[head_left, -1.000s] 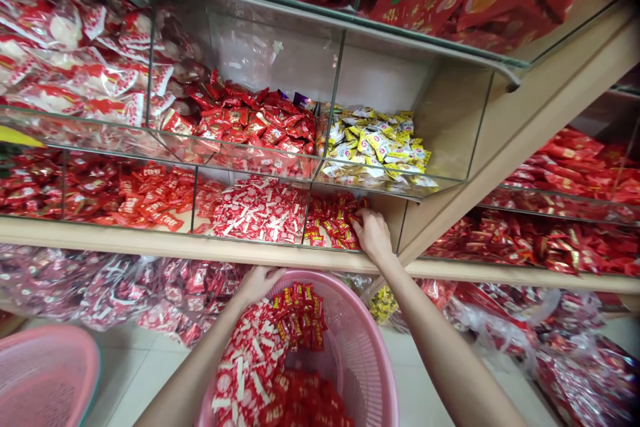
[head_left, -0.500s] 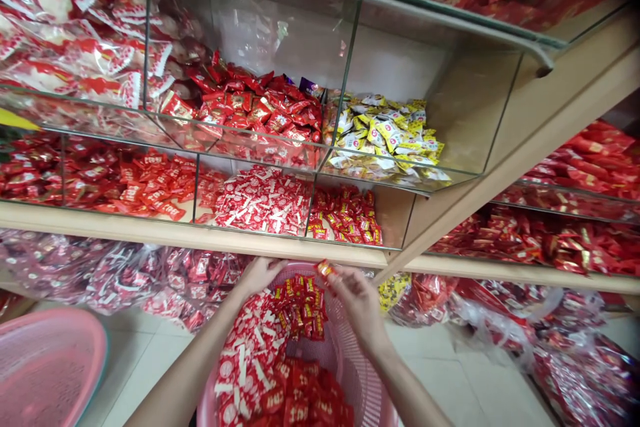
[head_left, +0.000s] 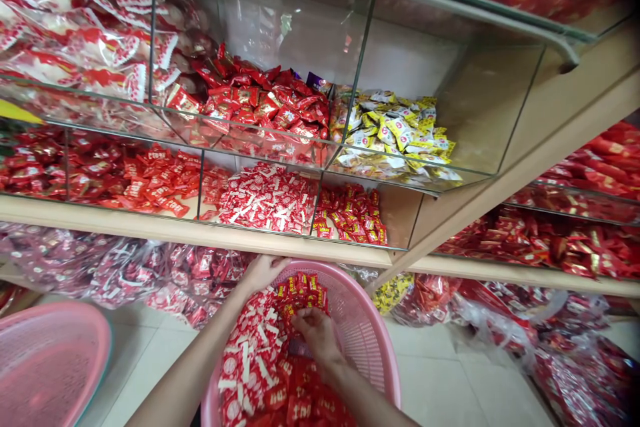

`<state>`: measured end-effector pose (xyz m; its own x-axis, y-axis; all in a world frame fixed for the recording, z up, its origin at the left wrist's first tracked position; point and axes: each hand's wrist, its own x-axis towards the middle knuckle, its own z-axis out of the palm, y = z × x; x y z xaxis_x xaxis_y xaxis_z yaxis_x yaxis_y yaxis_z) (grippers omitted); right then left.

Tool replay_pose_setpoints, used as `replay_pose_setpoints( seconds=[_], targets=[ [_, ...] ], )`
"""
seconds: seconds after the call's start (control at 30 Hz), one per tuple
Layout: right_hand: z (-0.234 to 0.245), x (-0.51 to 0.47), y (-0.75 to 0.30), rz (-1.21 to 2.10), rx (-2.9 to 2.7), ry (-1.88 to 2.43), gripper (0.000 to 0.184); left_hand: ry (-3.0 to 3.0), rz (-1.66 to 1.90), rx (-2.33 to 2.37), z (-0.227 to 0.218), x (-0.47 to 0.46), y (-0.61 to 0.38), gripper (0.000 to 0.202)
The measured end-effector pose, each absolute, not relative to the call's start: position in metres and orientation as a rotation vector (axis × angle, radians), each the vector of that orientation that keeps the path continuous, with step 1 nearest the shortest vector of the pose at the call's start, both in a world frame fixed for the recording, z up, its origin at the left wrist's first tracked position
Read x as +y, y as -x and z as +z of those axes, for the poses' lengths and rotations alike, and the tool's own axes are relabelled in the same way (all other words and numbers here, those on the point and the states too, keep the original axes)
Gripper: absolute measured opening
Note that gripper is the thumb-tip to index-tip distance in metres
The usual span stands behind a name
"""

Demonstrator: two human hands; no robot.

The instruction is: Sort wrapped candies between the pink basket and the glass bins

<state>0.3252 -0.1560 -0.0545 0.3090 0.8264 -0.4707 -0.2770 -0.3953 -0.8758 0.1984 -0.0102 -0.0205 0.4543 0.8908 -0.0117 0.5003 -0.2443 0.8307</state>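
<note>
A pink plastic basket (head_left: 393,373) stands below the shelf. My left hand (head_left: 264,273) is closed on its far left rim. My right hand (head_left: 317,333) is down inside, its fingers curled together at a pile of red-and-yellow wrapped candies (head_left: 303,288); whatever lies between the fingertips is hidden. Red-and-white wrapped candies (head_left: 250,347) fill the basket's left side. Nearest me, red packets (head_left: 305,400) are partly covered by my right forearm.
Glass-fronted shelf bins hold red-and-white candies (head_left: 270,197), red-and-yellow candies (head_left: 353,213) and yellow-and-white packets (head_left: 395,133). A wooden ledge (head_left: 150,220) runs above the basket. Bagged candies (head_left: 570,360) lie on the floor, and another pink basket (head_left: 50,360) stands left.
My right hand has moved down and left into the basket from above its right side. The small red wrapped candy it held is now out of sight. My left hand stays at the rim.
</note>
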Motion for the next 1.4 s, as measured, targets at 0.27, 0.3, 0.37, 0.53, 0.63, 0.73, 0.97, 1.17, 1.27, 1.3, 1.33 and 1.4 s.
replay_pose_setpoints(
  seconds=[0.27, 0.3, 0.37, 0.53, 0.63, 0.73, 0.97, 1.17, 1.27, 1.3, 1.33, 1.4],
  targets=[
    [-0.064, -0.155, -0.311, 1.332, -0.403, 1.367, 0.044, -1.934, 0.593, 1.177, -0.022, -0.009, -0.198, 0.038],
    [-0.064, -0.155, -0.310, 1.334, -0.396, 1.359, 0.044, -1.936, 0.599, 1.172, -0.022, -0.009, -0.198, 0.038],
    [-0.062, -0.157, -0.310, 1.337, -0.394, 1.348, 0.044, -1.942, 0.604, 1.159, -0.022, -0.009, -0.198, 0.037],
    [-0.050, -0.161, -0.310, 1.362, -0.384, 1.304, 0.047, -1.963, 0.596, 1.182, -0.024, -0.009, -0.197, 0.036],
    [-0.045, -0.162, -0.314, 1.312, -0.392, 1.348, 0.046, -1.960, 0.587, 1.196, -0.024, -0.009, -0.197, 0.037],
    [-0.044, -0.163, -0.323, 1.247, -0.446, 1.421, 0.042, -1.958, 0.585, 1.189, -0.023, -0.009, -0.197, 0.037],
    [-0.059, -0.162, -0.341, 1.156, -0.459, 1.567, 0.031, -1.938, 0.604, 1.150, -0.020, -0.010, -0.198, 0.039],
    [-0.063, -0.156, -0.335, 1.209, -0.342, 1.589, 0.028, -1.906, 0.577, 1.174, -0.017, -0.011, -0.198, 0.042],
    [-0.060, -0.155, -0.330, 1.250, -0.272, 1.543, 0.031, -1.906, 0.554, 1.209, -0.018, -0.011, -0.198, 0.040],
    [-0.059, -0.155, -0.328, 1.267, -0.253, 1.518, 0.032, -1.911, 0.561, 1.207, -0.019, -0.011, -0.198, 0.040],
    [-0.059, -0.155, -0.327, 1.285, -0.237, 1.492, 0.034, -1.916, 0.571, 1.202, -0.020, -0.011, -0.198, 0.040],
    [-0.058, -0.156, -0.326, 1.308, -0.213, 1.452, 0.038, -1.927, 0.588, 1.187, -0.022, -0.010, -0.198, 0.039]
  ],
)
